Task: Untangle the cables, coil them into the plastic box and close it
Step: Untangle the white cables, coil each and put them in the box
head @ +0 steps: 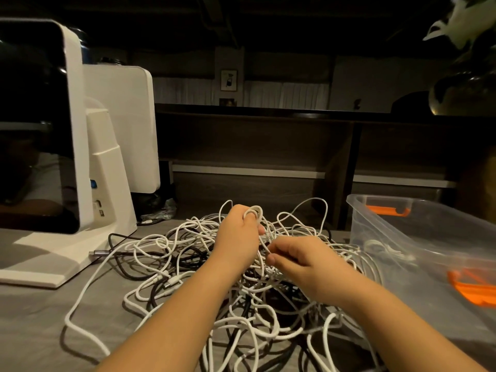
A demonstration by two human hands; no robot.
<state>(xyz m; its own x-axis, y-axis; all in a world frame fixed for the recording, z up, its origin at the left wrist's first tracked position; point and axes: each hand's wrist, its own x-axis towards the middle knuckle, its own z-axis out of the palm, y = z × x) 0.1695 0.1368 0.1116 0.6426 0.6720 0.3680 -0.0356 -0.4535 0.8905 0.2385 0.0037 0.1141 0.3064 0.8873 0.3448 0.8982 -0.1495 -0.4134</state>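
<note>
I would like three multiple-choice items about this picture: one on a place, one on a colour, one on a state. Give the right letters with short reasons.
1. Where does the clear plastic box stand relative to the tangled pile of white and black cables?
A. to its right
B. to its left
C. on top of it

2. What colour are the latches of the box?
A. blue
B. orange
C. green

3. What does the left hand hold?
A. nothing
B. the box lid
C. a small coil of white cable

Answers: 1 A, the box stands at the right edge of the grey table. 2 B, both visible latches are orange. 3 C, white loops sit around its fingers while the right hand pinches a strand.
</note>
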